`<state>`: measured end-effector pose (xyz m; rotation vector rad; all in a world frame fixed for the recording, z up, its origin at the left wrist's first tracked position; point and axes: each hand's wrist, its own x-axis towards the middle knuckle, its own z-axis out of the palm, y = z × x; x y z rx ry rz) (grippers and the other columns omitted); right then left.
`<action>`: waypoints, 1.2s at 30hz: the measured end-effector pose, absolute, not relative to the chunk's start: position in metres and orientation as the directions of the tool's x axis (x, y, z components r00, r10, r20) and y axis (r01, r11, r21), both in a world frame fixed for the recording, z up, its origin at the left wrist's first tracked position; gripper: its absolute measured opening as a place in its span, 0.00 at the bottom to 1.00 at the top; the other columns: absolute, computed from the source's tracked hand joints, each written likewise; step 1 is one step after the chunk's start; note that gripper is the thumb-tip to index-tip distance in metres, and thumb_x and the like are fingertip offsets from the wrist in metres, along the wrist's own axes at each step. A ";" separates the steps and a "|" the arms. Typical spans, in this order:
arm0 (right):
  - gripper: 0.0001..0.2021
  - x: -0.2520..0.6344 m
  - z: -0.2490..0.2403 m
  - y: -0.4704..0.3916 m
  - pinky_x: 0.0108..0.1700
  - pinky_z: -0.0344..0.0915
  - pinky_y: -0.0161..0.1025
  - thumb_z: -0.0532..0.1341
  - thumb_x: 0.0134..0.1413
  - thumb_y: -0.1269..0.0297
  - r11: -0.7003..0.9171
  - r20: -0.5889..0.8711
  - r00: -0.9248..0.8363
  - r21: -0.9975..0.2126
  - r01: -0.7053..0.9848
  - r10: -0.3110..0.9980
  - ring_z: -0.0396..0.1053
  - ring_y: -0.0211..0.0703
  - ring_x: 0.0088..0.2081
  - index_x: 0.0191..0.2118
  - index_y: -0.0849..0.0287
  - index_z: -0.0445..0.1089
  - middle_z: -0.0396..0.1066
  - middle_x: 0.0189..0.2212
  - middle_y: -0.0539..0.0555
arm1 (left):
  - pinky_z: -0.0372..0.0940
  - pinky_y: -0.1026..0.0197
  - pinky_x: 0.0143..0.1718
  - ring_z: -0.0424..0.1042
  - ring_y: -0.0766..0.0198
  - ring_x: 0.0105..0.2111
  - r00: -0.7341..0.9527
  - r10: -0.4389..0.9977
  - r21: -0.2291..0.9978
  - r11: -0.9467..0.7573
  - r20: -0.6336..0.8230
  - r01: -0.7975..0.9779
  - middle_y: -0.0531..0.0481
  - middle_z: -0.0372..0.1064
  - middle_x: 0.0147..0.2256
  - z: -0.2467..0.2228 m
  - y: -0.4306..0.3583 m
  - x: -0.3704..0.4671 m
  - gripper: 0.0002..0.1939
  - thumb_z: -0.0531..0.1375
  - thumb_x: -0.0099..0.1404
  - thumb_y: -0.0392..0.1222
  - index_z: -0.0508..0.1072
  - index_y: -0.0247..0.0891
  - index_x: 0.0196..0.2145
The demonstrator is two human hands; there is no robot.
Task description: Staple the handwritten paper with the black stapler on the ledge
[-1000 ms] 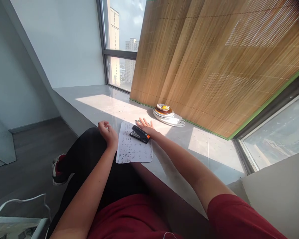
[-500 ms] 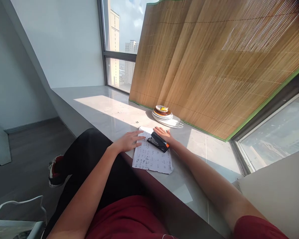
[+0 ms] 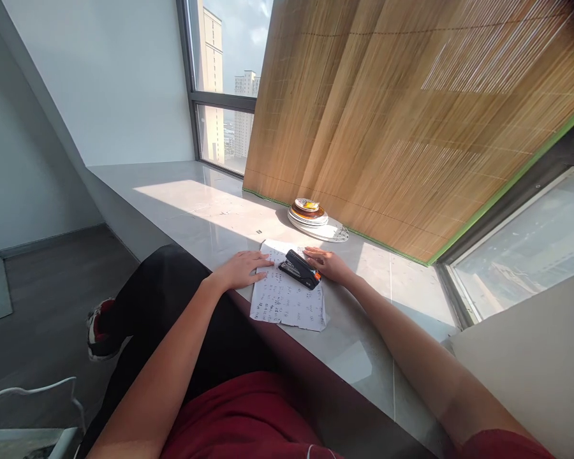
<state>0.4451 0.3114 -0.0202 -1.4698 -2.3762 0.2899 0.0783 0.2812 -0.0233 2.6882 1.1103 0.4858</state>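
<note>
A sheet of white paper [image 3: 289, 306] covered with handwriting lies on the pale tiled ledge. On it rests a black stapler [image 3: 300, 269] with an orange part at its right end. My left hand [image 3: 242, 269] lies over the paper's left edge, fingers stretched out toward the stapler but apart from it. On the other side, my right hand [image 3: 329, 264] rests at the paper's upper right, just beside the stapler. Its fingers are extended and slightly bent, with nothing visible held; whether a finger touches the stapler is hard to see.
A stack of plates [image 3: 308, 215] stands beyond the paper, beside a flat oval plate [image 3: 337, 231]. A bamboo blind [image 3: 387, 127] hangs behind them. A tiny dark object [image 3: 259, 231] lies left of the plates. The ledge's front edge runs along my leg [image 3: 172, 293].
My right hand has shifted right, away from the stapler's upper side, and its fingers are more bent. The left hand stays on the paper. The whole view has moved slightly.
</note>
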 end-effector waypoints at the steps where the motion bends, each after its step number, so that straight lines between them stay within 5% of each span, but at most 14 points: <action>1: 0.22 0.450 -0.021 0.309 0.70 0.64 0.52 0.56 0.71 0.57 0.417 0.192 -0.371 -0.368 0.831 0.908 0.69 0.52 0.68 0.63 0.48 0.77 0.70 0.68 0.49 | 0.54 0.45 0.71 0.63 0.47 0.70 0.667 0.711 0.298 -0.701 0.222 0.648 0.50 0.64 0.71 -0.023 0.281 0.078 0.25 0.56 0.78 0.56 0.71 0.56 0.69; 5: 0.17 0.455 -0.018 0.299 0.65 0.69 0.55 0.58 0.66 0.59 0.379 0.365 -0.219 -0.457 0.804 0.905 0.77 0.55 0.58 0.49 0.52 0.84 0.82 0.54 0.55 | 0.54 0.45 0.71 0.62 0.47 0.70 0.670 0.713 0.297 -0.698 0.207 0.651 0.50 0.64 0.71 -0.023 0.282 0.077 0.26 0.55 0.78 0.57 0.70 0.56 0.70; 9: 0.21 0.436 -0.003 0.286 0.49 0.72 0.49 0.58 0.68 0.46 0.506 0.542 -0.160 -0.583 0.635 0.825 0.76 0.52 0.42 0.36 0.56 0.79 0.81 0.38 0.58 | 0.56 0.45 0.70 0.64 0.47 0.69 0.658 0.716 0.315 -0.695 0.231 0.646 0.50 0.65 0.70 -0.022 0.280 0.076 0.25 0.54 0.79 0.58 0.71 0.56 0.69; 12: 0.23 0.418 0.005 0.275 0.40 0.69 0.42 0.66 0.60 0.39 0.608 0.467 -0.389 -0.621 0.495 0.794 0.72 0.47 0.38 0.43 0.57 0.77 0.78 0.39 0.55 | 0.59 0.46 0.69 0.66 0.47 0.68 0.620 0.738 0.323 -0.675 0.267 0.664 0.49 0.69 0.67 -0.021 0.278 0.077 0.24 0.55 0.79 0.59 0.74 0.54 0.67; 15: 0.25 0.406 0.004 0.268 0.42 0.70 0.42 0.70 0.56 0.43 0.637 0.366 -0.533 -0.564 0.525 0.763 0.73 0.48 0.39 0.52 0.56 0.75 0.79 0.42 0.54 | 0.59 0.45 0.69 0.67 0.47 0.67 0.611 0.743 0.313 -0.670 0.275 0.673 0.47 0.70 0.67 -0.020 0.277 0.078 0.25 0.56 0.78 0.59 0.74 0.52 0.66; 22: 0.22 0.392 -0.002 0.263 0.56 0.70 0.52 0.65 0.62 0.52 0.635 0.434 -0.464 -0.515 0.575 0.772 0.75 0.57 0.52 0.58 0.53 0.77 0.80 0.52 0.59 | 0.59 0.44 0.70 0.66 0.46 0.68 0.614 0.736 0.331 -0.677 0.286 0.657 0.46 0.71 0.66 -0.023 0.279 0.078 0.26 0.58 0.77 0.60 0.75 0.49 0.65; 28: 0.23 0.380 -0.002 0.262 0.51 0.71 0.49 0.64 0.63 0.48 0.661 0.505 -0.426 -0.553 0.508 0.751 0.74 0.54 0.48 0.58 0.53 0.77 0.80 0.48 0.58 | 0.60 0.45 0.68 0.66 0.46 0.67 0.608 0.736 0.344 -0.677 0.297 0.651 0.45 0.71 0.65 -0.021 0.277 0.077 0.23 0.60 0.76 0.55 0.75 0.48 0.64; 31: 0.18 0.384 -0.001 0.262 0.43 0.68 0.44 0.61 0.67 0.49 0.610 0.602 -0.192 -0.634 0.475 0.775 0.71 0.47 0.38 0.49 0.55 0.79 0.78 0.36 0.55 | 0.61 0.45 0.68 0.67 0.47 0.66 0.612 0.734 0.349 -0.679 0.295 0.646 0.45 0.71 0.64 -0.020 0.277 0.077 0.22 0.59 0.76 0.55 0.75 0.48 0.63; 36: 0.21 0.393 -0.003 0.263 0.29 0.56 0.38 0.59 0.64 0.54 0.499 0.569 0.037 -0.748 0.438 0.821 0.55 0.38 0.23 0.21 0.56 0.70 0.57 0.16 0.46 | 0.60 0.45 0.68 0.66 0.46 0.67 0.602 0.747 0.371 -0.664 0.283 0.649 0.46 0.71 0.65 -0.018 0.274 0.078 0.22 0.59 0.76 0.54 0.75 0.48 0.63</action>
